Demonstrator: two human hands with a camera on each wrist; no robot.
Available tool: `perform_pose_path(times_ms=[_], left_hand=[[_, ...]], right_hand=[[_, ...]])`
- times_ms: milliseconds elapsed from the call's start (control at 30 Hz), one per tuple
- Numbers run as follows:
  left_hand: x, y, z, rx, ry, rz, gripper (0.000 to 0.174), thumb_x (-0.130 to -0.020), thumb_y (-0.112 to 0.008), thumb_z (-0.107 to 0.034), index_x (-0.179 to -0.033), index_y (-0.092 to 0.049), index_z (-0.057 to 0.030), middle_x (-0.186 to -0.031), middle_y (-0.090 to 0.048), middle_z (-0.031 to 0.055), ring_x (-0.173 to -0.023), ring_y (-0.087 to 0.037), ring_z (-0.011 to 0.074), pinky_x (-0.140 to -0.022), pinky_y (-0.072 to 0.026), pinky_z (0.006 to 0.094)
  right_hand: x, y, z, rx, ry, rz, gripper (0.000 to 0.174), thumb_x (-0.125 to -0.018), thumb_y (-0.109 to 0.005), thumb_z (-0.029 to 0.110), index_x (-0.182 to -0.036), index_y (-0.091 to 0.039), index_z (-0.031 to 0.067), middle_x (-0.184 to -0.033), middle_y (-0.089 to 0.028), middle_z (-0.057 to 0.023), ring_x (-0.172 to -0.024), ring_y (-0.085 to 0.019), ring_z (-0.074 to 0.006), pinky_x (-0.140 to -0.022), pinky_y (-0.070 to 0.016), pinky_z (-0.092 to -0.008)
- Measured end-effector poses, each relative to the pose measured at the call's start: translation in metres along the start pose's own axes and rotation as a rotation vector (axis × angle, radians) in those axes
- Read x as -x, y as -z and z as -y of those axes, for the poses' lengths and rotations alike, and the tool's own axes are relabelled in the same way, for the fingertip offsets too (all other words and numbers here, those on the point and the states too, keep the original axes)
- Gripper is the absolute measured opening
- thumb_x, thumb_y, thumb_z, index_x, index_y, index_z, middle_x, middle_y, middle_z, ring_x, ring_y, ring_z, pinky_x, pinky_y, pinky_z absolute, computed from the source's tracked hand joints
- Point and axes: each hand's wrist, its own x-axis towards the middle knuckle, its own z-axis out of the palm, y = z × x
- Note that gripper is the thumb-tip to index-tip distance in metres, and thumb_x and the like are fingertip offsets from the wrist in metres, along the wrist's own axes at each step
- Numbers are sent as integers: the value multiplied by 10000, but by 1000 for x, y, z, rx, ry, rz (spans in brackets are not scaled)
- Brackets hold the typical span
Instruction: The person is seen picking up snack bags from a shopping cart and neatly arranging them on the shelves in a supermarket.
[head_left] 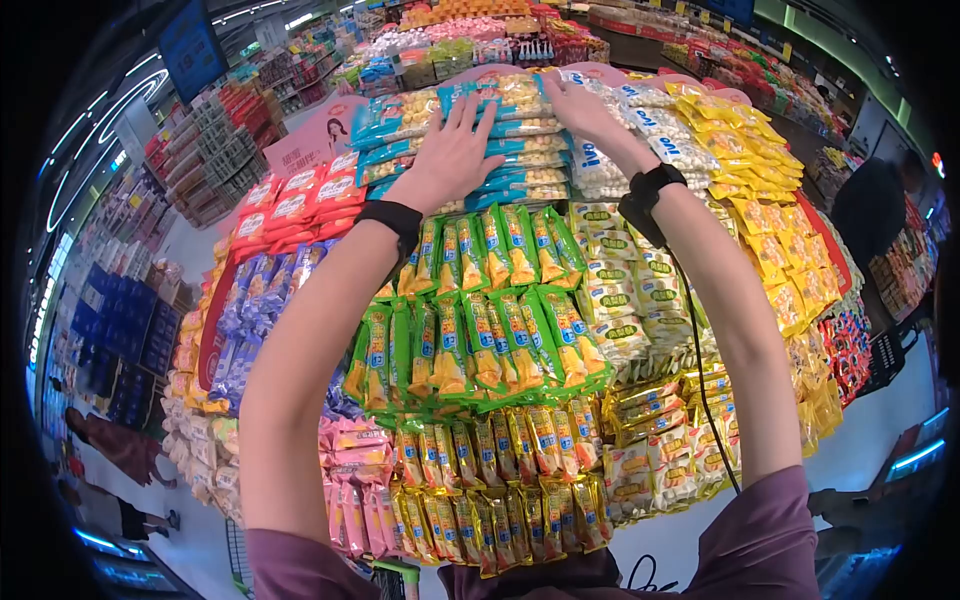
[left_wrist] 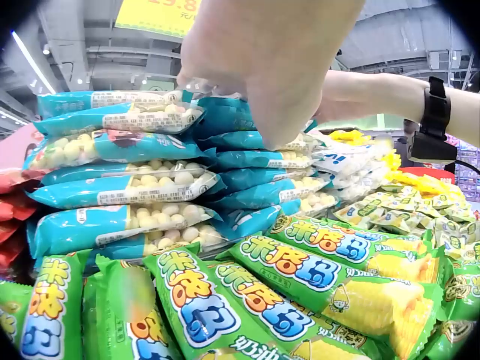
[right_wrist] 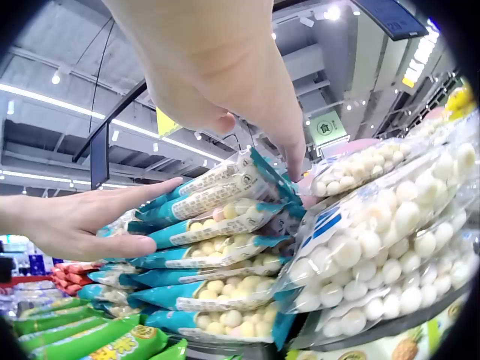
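Observation:
Stacked blue-ended bags of pale round pieces (head_left: 545, 160) fill the upper middle in the head view. My left hand (head_left: 452, 150) lies on them, fingers spread; the right wrist view shows its straight fingers along the bags' near side. At the stack's right end is my right hand (head_left: 582, 108), its fingers reaching down between the blue bags (right_wrist: 225, 247) and the clear white bags (right_wrist: 390, 240). Neither hand visibly grips a bag; some right fingertips are hidden. In the left wrist view my left hand (left_wrist: 262, 67) covers part of the stack top.
Green corn-printed packets (head_left: 490, 345) stand in rows just below the blue bags. Red packs (head_left: 300, 205) lie on the left, yellow bags (head_left: 780, 250) on the right. A black cable (head_left: 700, 370) hangs from the right wrist. Dark-clothed people stand beyond the display's right side.

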Motion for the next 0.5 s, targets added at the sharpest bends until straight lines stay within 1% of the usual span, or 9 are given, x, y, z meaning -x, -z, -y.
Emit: perform_pose_path(times_ms=[67, 100, 133, 167, 233, 267, 367, 467, 500], left_hand=[[-2, 3, -5, -11, 147, 48, 865, -934, -491, -596, -1522, -201, -31, -1525, -281, 258, -1413, -291, 414, -1091, -291, 623], [-4, 2, -5, 7, 185, 77, 906, -912, -501, -627, -1526, -190, -38, -1533, -267, 257, -1419, -278, 415, -1085, -289, 637], [-6, 1, -5, 24, 224, 106, 947, -889, -511, -659, -1530, -179, -46, -1540, -254, 256, -1426, -266, 416, -1079, -287, 650], [-7, 0, -5, 42, 262, 138, 987, -867, -522, -690, -1534, -168, -53, -1547, -241, 255, -1433, -254, 417, -1073, -285, 664], [-8, 3, -5, 56, 237, 143, 1007, -859, -507, -715, -1525, -187, -32, -1553, -227, 257, -1440, -239, 414, -1089, -283, 635], [-8, 5, -4, 63, 225, 146, 1018, -854, -499, -727, -1521, -196, -21, -1556, -220, 259, -1444, -231, 412, -1097, -283, 620], [-6, 7, 5, 184, 270, -10, 1008, -870, -465, -729, -1484, -260, 44, -1527, -271, 286, -1422, -277, 420, -1127, -293, 531], [-8, 6, 50, 295, 506, -161, 985, -885, -439, -718, -1429, -335, 96, -1487, -335, 309, -1377, -356, 424, -1120, -319, 450], [-3, 8, 68, 354, 631, -145, 978, -888, -437, -713, -1412, -352, 108, -1459, -372, 318, -1359, -384, 423, -1108, -328, 443]], right_hand=[[1, -13, -3, -82, -11, 48, 758, -986, -336, 528, -1224, -508, -170, -1181, -581, -364, -1126, -559, -497, -992, -424, -495], [3, -16, 1, -124, -16, 71, 798, -985, -327, 539, -1284, -455, -189, -1226, -560, -369, -1160, -546, -492, -1012, -411, -488], [5, -16, 4, -152, -69, 121, 830, -979, -336, 557, -1382, -347, -168, -1282, -517, -379, -1186, -540, -472, -1007, -421, -475], [6, -17, 7, -124, -56, 116, 834, -978, -339, 557, -1390, -333, -167, -1260, -530, -381, -1175, -550, -469, -1003, -425, -470], [7, -18, 13, -69, -29, 108, 843, -976, -343, 559, -1406, -307, -165, -1216, -556, -387, -1151, -569, -464, -994, -434, -460], [9, -15, 14, -128, -86, 150, 875, -971, -362, 555, -1443, -197, -163, -1150, -593, -380, -1110, -596, -457, -974, -446, -450], [1, -10, 9, -139, -161, 218, 916, -969, -382, 545, -1474, -59, -148, -1082, -642, -327, -1059, -629, -435, -952, -460, -434], [5, -5, 4, -203, -82, 158, 926, -977, -380, 537, -1488, 21, -123, -1100, -646, -293, -1082, -625, -407, -940, -468, -426], [7, -5, 3, -248, -102, 152, 870, -975, -385, 557, -1486, -84, -79, -1214, -575, -282, -1175, -553, -394, -992, -424, -426]])
